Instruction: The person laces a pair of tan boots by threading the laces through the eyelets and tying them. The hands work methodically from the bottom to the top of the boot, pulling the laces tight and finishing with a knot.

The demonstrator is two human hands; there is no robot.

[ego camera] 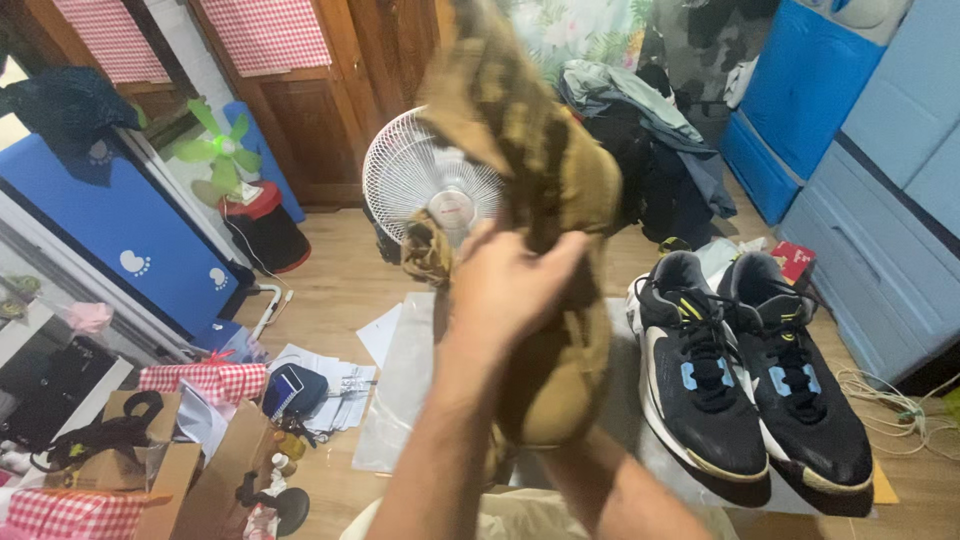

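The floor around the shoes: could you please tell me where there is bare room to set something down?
Bare wood floor lies between the white fan and the loose papers. The clear plastic sheet left of the black shoes is also free. Boxes crowd the lower left.

From my remote view, I saw a light wooden floor strewn with papers and cardboard boxes. Dark wooden doors closed the far wall, their panes covered with red checked cloth. A white pedestal fan stood before them, and a small green fan sat to the left beside a blue panel. Pale blue plastic drawers lined the right side. A heap of clothes lay at the back. The light was even and soft.
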